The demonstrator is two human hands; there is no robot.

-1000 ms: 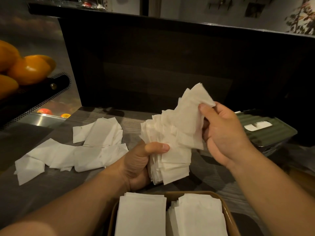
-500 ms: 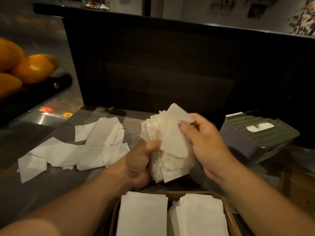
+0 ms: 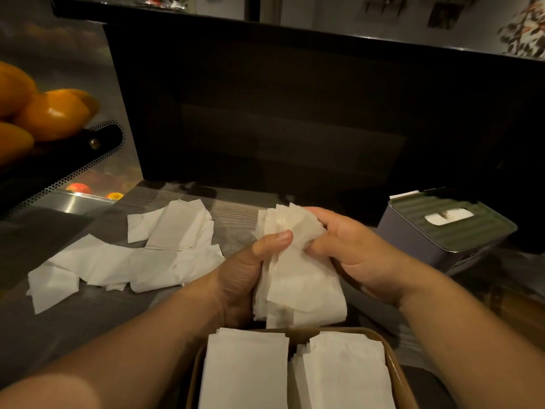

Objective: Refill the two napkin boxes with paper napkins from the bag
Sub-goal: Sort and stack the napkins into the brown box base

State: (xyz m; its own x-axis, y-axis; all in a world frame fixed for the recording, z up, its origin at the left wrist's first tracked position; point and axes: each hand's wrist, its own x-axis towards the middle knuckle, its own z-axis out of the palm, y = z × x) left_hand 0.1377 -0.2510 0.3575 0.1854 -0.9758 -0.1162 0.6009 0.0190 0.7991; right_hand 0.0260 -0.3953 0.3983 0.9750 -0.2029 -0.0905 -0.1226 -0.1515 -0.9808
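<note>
A thick, uneven stack of white paper napkins stands on edge above the counter between both hands. My left hand grips its left side, thumb across the front. My right hand holds the right side, fingers curled round the top edge. Just below, an open brown napkin box holds two neat piles of napkins. A second napkin box, grey with a green slotted lid shut and a napkin showing in the slot, stands at the right. No bag is in view.
Loose napkins lie scattered over the dark counter at the left. Oranges sit in a black perforated tray at the far left. A dark wall panel rises right behind the counter.
My right hand, which had raised some napkins above the stack, has come down and pressed them onto it. Both hands now hold the stack together, a little lower.
</note>
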